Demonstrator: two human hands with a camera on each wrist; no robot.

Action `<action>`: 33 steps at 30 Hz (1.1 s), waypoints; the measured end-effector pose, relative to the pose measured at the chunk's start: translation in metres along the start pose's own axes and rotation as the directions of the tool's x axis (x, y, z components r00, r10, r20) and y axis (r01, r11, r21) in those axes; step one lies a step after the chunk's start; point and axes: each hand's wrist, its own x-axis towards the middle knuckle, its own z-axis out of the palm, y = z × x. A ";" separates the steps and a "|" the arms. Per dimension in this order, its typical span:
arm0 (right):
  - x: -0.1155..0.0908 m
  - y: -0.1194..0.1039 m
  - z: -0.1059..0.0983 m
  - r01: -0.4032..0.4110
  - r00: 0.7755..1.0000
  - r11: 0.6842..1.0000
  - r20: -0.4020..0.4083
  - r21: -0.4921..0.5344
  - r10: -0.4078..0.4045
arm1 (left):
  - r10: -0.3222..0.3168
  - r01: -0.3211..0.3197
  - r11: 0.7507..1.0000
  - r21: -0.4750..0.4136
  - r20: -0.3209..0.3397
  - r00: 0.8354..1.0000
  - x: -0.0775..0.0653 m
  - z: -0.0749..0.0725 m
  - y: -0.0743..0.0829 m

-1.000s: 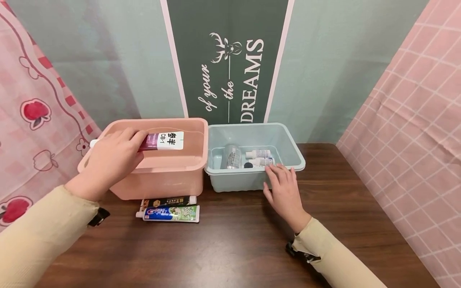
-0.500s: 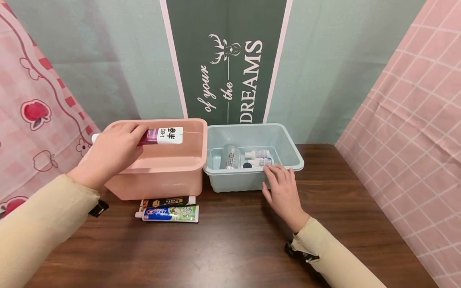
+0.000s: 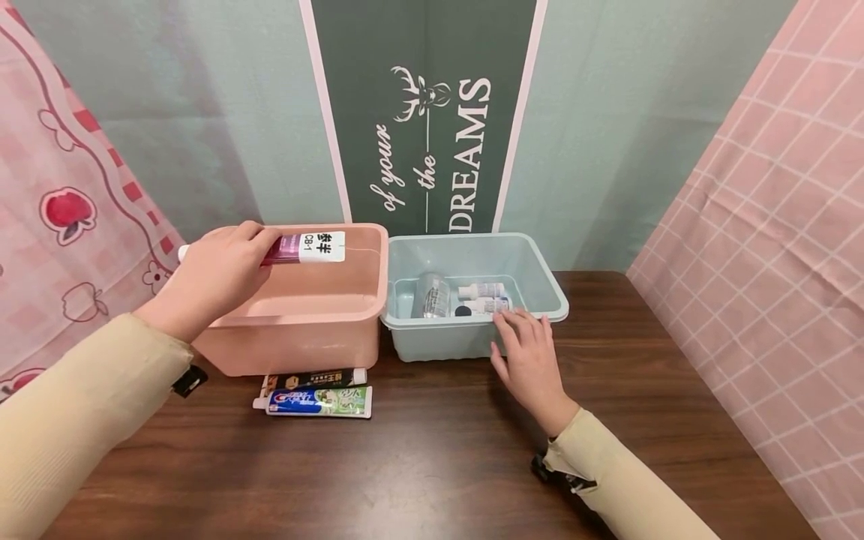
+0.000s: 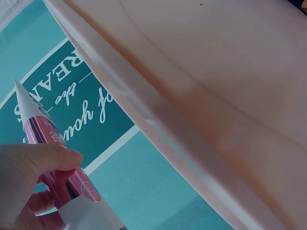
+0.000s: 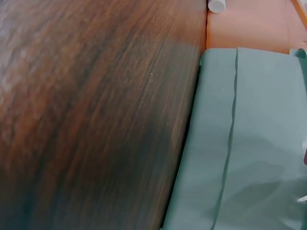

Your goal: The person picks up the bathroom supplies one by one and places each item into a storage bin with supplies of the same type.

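My left hand (image 3: 216, 274) grips a purple-and-white toothpaste tube (image 3: 310, 247) above the pink bin (image 3: 297, 345), its white end pointing right and its cap to the left. In the left wrist view the thumb lies across the tube (image 4: 45, 130), beside the bin's rim (image 4: 158, 108). At the front rim of the light blue bin (image 3: 439, 343), the fingers of my right hand (image 3: 533, 371) rest loosely. Inside that bin lie a clear bottle (image 3: 435, 296) and small white bottles (image 3: 482, 290); the right hand partly covers one.
A blue-and-green toothpaste tube (image 3: 320, 402) and a black one (image 3: 320, 379) lie before the pink bin on the brown wooden table (image 3: 432, 472). Both bins stand side by side near the green cloth backdrop (image 3: 580, 135). Pink cloths hang left and right.
My left hand has risen slightly with the toothpaste tube over the pink bin. The right hand stays at the blue bin's rim.
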 end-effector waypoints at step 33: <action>-0.001 -0.001 0.001 -0.016 1.000 1.000 0.011 -0.020 0.016 | -0.038 0.044 0.999 -0.021 0.209 0.977 0.030 0.002 -0.007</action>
